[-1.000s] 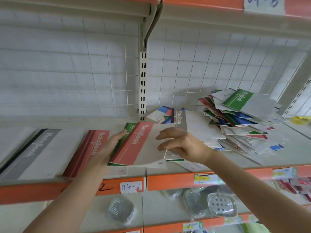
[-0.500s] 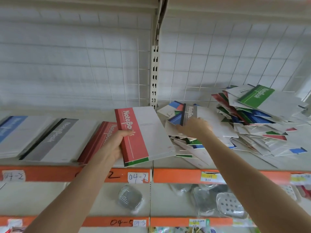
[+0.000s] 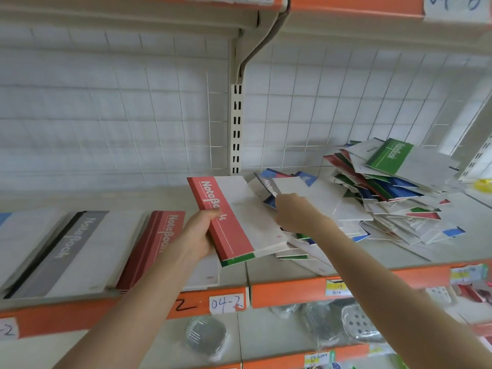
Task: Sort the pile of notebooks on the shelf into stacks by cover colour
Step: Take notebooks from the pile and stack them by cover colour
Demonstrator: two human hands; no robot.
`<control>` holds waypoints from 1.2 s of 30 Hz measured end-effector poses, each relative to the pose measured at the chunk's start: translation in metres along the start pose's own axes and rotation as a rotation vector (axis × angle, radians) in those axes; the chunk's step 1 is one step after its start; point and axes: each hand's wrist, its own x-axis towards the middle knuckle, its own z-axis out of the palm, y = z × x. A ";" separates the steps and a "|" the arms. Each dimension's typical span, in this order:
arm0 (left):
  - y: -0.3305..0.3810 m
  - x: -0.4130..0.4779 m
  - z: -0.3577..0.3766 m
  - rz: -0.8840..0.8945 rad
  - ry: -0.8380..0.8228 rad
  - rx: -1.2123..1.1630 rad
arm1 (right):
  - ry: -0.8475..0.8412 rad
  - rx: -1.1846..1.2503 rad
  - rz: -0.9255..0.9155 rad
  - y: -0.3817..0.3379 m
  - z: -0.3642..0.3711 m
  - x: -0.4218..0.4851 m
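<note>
Notebooks, a red notebook (image 3: pixel 231 219) on top and a green one beneath, were held in the left grip (image 3: pixel 198 235), fingers curled round the spine, above the shelf (image 3: pixel 165 198) between the red stack (image 3: pixel 159 243) and the pile (image 3: pixel 386 198). The right grip (image 3: pixel 295 214), seen on that red notebook a second earlier, had been moved to a grey notebook (image 3: pixel 267 184) in the pile; whether it was closed could not be told. Another pick was judged begun. The red notebook's long axis ran near to far, far end leaning left, spine leftward.
</note>
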 end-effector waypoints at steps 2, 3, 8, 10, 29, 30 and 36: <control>0.001 0.002 0.008 -0.011 -0.025 -0.038 | -0.031 0.016 -0.052 -0.021 -0.003 -0.011; 0.001 0.004 0.012 -0.017 -0.045 -0.062 | -0.037 0.003 -0.092 -0.031 -0.001 -0.015; 0.000 0.015 0.010 -0.036 -0.158 -0.126 | 0.006 0.103 -0.323 -0.057 0.011 -0.026; 0.000 0.017 0.004 -0.046 -0.153 -0.068 | -0.015 0.241 -0.366 -0.052 0.010 -0.025; 0.034 0.015 -0.035 -0.034 -0.040 0.141 | 0.210 -0.133 0.320 0.005 0.049 0.044; 0.034 0.014 -0.036 -0.031 -0.040 0.159 | 0.244 -0.135 0.317 0.005 0.046 0.042; 0.028 0.015 -0.027 -0.004 -0.041 0.246 | 0.581 -0.145 0.161 0.003 0.044 0.022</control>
